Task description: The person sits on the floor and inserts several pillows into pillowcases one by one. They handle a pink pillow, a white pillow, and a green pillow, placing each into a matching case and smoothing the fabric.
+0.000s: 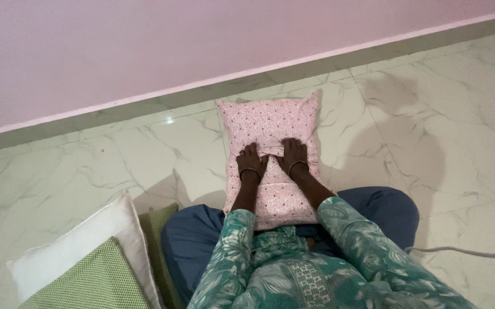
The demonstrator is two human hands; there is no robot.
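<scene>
On the floor ahead of my knees lies the pillow, pink with small dark flowers, its far end toward the wall and its near end against my lap. From the head view — the only 1 I have — both hands are pressed flat on its middle. My left hand rests palm down, fingers together and spread forward, gripping nothing. My right hand does the same just beside it, the 2 nearly touching at the thumbs. Between them a fold of the cover runs across the pillow, and both hands sit right on that ridge.

To do this well, I judge the pressure should stay even on both palms so the fold lies straight — then slide outward from the centre toward the side edges, smoothing rather than dragging, so the cover does not bunch at the corners. Keeping the wrists low would help.

At lower left, well apart, a white pillow and a green cushion lean together. A thin cable trails on the tiles at right.
</scene>
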